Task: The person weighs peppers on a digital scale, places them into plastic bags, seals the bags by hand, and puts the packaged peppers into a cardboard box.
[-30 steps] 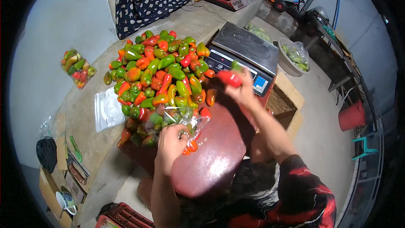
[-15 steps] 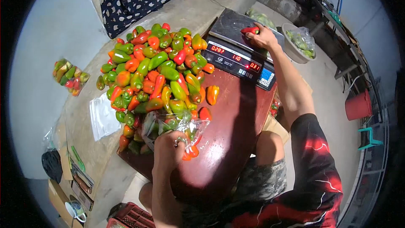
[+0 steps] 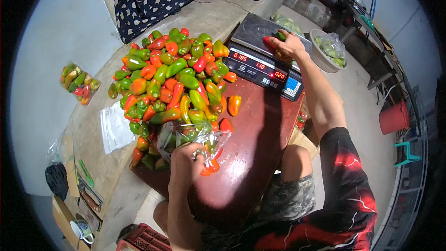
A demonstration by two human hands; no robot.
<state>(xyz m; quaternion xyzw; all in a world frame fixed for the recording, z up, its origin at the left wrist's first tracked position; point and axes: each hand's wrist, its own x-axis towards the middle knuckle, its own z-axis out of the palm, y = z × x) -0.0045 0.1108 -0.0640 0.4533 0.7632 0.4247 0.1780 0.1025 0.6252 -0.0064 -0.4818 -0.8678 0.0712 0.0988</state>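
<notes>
My left hand [image 3: 186,160] is closed on the gathered edge of a clear plastic bag [image 3: 216,135] at the front of the pepper pile. Some peppers show through the film. My right hand [image 3: 291,46] is over the steel pan of a digital scale [image 3: 253,30], its fingers curled around peppers. A red pepper [image 3: 268,41] sticks out on its left and a green one [image 3: 281,36] shows above the fingers; the palm hides the rest. Red digits on the scale's display [image 3: 260,66] read 0.185, 1.10 and 0.20. Beside the scale spreads a large heap of red, green and orange peppers [image 3: 176,67].
The red-brown table [image 3: 251,125] carries the heap and scale. A filled bag of peppers [image 3: 80,83] and flat white plastic bags [image 3: 117,128] lie on the concrete ledge at left. A tub with bagged greens [image 3: 329,51] stands beyond the scale. A red crate [image 3: 144,239] is below.
My right hand has shifted slightly on the pan, and a green pepper now shows at its fingers beside the red one. The display fell from about 0.282 to 0.185. My left hand stays put.
</notes>
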